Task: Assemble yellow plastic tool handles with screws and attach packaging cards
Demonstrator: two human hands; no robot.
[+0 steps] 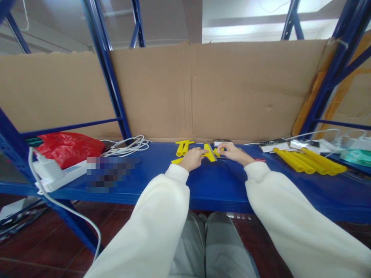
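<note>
My left hand [192,159] is wrapped round the handle of a yellow scraper [210,153], whose wide head with a greyish metal edge points to the right. Just right of that head, my right hand [233,153] has thumb and forefinger brought together; whatever they hold is too small to make out. A small yellow part [216,152] shows between the scraper and the right fingers. Behind my left hand lie two yellow T-shaped scrapers [183,147], side by side. Another yellow piece [177,160] is partly hidden by the left hand.
Several yellow tube-like handles [308,162] lie at the right, by black-and-white packets [272,145]. On the left are a red plastic bag [69,148], a white power strip [66,175] and coiled white cable [130,146]. Cardboard [232,92] backs the blue shelf [214,189].
</note>
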